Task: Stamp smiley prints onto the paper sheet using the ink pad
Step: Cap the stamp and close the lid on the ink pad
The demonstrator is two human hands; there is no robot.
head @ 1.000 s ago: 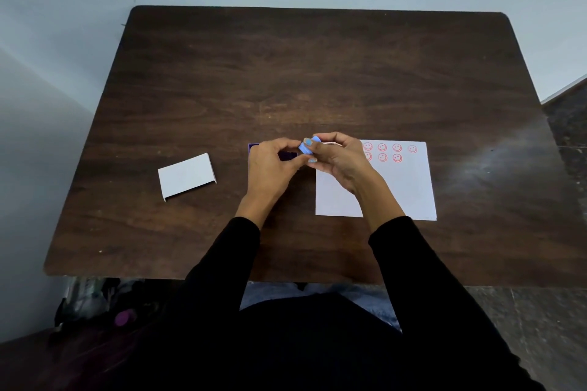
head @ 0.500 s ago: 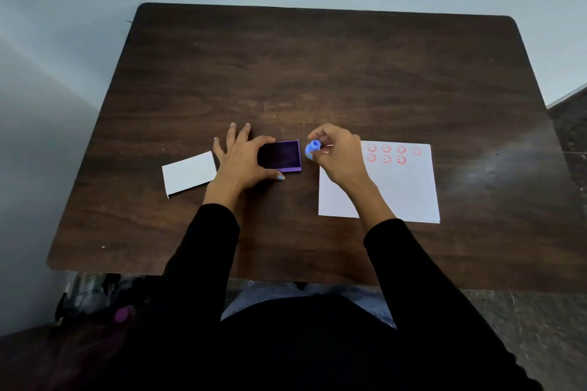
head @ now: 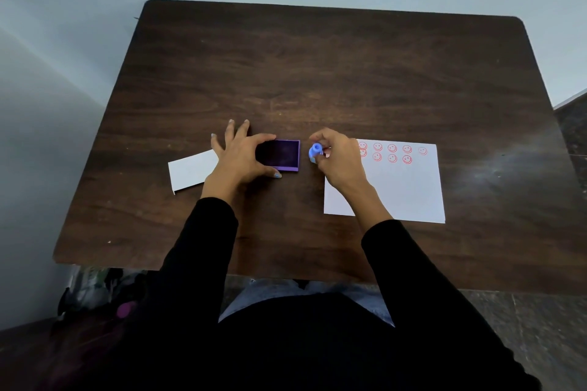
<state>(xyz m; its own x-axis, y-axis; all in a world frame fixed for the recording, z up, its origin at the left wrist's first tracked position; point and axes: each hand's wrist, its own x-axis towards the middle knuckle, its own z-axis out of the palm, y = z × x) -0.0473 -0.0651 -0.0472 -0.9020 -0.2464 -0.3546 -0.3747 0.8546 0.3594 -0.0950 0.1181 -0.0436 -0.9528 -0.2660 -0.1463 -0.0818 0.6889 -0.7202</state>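
Now, with the left hand (head: 241,159) bracing the pad (head: 281,155) between thumb and forefinger and the right hand (head: 340,159) pinching the stamp (head: 315,151) just beside it, at the left edge of the sheet (head: 409,190), a tilted or light dab would likely ink unevenly and print a patchy smiley.

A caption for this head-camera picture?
Left hand holds the ink pad; right hand grips a blue stamp beside the smiley-stamped paper.

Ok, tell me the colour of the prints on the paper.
Red prints on white paper; head view shows them best.
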